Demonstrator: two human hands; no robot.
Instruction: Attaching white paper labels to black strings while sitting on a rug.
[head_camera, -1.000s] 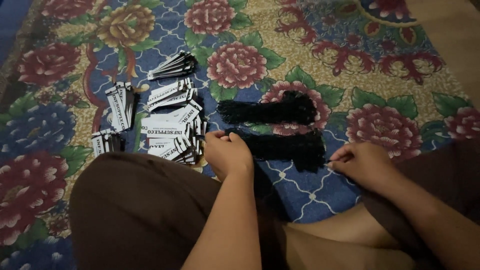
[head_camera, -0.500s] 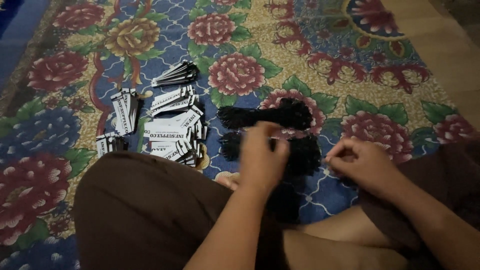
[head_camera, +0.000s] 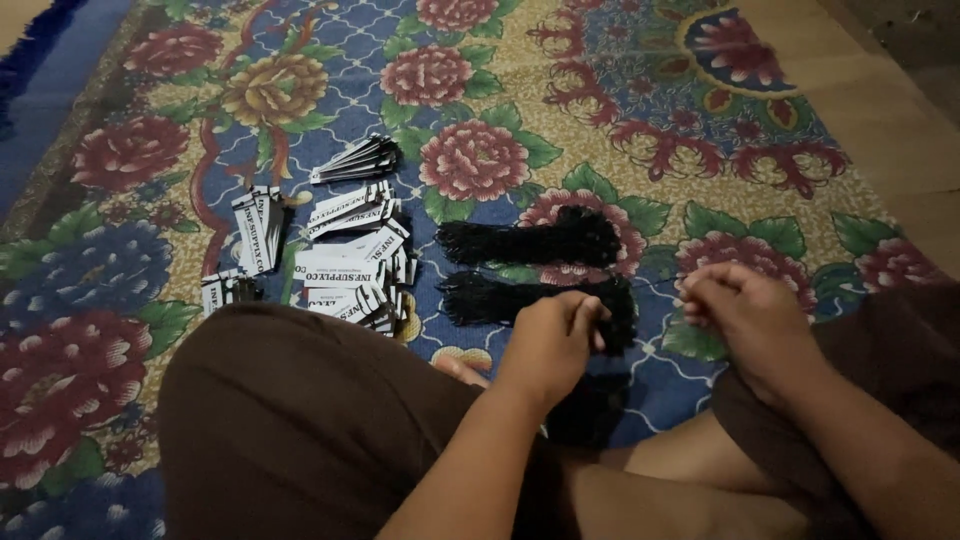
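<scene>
The left hand (head_camera: 552, 338) rests on the near bundle of strings (head_camera: 530, 298); a second bundle of strings (head_camera: 530, 240) lies just beyond it, farther from the person. The right hand (head_camera: 745, 318) sits to the right of both bundles, apart from them. Left of the left hand lie stacks of paper tags (head_camera: 350, 265), all on the floral rug (head_camera: 640, 110). The person's knee (head_camera: 290, 420) lies nearer than the tags.

A floral carpet (head_camera: 620, 100) is seen from above; the left hand (head_camera: 552, 340) is closed on the nearer bundle of black cords (head_camera: 520, 298); a second black bundle (head_camera: 530, 240) lies just beyond; the right hand (head_camera: 745, 315) is curled over the knee; white printed tags (head_camera: 350, 255) are stacked at left.
</scene>
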